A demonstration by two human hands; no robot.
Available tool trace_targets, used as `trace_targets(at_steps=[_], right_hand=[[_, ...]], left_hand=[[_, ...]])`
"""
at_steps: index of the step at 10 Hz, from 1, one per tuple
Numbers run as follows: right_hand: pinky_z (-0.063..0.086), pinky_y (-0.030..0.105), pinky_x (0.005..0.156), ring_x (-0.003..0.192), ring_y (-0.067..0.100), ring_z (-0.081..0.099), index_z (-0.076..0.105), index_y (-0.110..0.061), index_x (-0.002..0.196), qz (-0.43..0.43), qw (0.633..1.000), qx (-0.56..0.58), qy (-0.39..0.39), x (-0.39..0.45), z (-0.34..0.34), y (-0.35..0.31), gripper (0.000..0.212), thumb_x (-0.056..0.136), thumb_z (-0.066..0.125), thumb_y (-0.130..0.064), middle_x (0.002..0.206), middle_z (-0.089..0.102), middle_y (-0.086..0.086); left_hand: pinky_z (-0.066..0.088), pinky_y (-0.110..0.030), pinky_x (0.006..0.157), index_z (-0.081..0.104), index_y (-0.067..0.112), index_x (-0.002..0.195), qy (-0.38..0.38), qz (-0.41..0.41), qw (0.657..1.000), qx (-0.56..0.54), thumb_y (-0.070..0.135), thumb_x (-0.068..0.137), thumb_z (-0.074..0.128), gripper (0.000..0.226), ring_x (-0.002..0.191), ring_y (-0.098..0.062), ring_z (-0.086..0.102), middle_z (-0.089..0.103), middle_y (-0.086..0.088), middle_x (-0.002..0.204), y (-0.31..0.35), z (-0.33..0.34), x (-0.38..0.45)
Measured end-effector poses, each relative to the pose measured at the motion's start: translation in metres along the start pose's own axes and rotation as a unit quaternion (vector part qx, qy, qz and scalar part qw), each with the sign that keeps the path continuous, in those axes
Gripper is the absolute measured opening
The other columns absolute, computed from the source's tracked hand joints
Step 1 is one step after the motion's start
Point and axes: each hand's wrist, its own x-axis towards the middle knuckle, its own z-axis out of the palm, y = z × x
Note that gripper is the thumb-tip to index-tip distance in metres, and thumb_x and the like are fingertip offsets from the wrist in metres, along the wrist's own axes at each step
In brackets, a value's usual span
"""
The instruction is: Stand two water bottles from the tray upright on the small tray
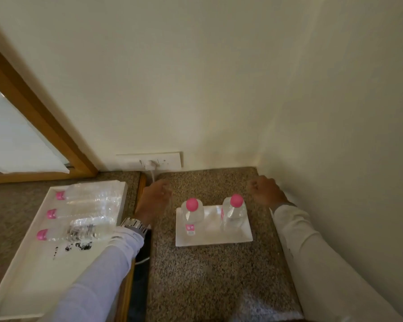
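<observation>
Two clear water bottles with pink caps stand upright on the small white tray [213,238]: one bottle [191,217] at its left, the other bottle [234,213] at its right. My left hand [154,198] hovers left of the small tray, fingers loosely curled, holding nothing. To the right of the right bottle my right hand [264,190] is closed in a loose fist, empty. The large white tray [21,263] at the left holds three more bottles [79,213] lying on their sides, pink caps to the left.
The small tray sits on a speckled stone counter [207,275] in a wall corner. A wall socket plate [149,161] with a plugged cable is behind. A dark gap [141,275] separates the two counters. A wood-framed mirror [33,105] leans at the left.
</observation>
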Motion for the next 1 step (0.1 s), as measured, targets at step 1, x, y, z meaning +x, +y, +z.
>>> trace_targets(at_steps=[1], right_hand=[[0.047,0.038,0.087,0.11,0.036,0.061,0.062,-0.015,0.118,-0.016,0.999,0.002,0.04,0.0064,-0.0298,-0.021,0.031,0.101,0.04,-0.029,0.119,0.063,0.016]], left_hand=[[0.051,-0.022,0.087,0.059,0.007,0.132,0.05,0.048,0.997,0.021,0.02,0.101,0.055,0.034,0.115,-0.032,0.064,0.067,-0.015,0.124,0.0305,-0.0311,0.0109]])
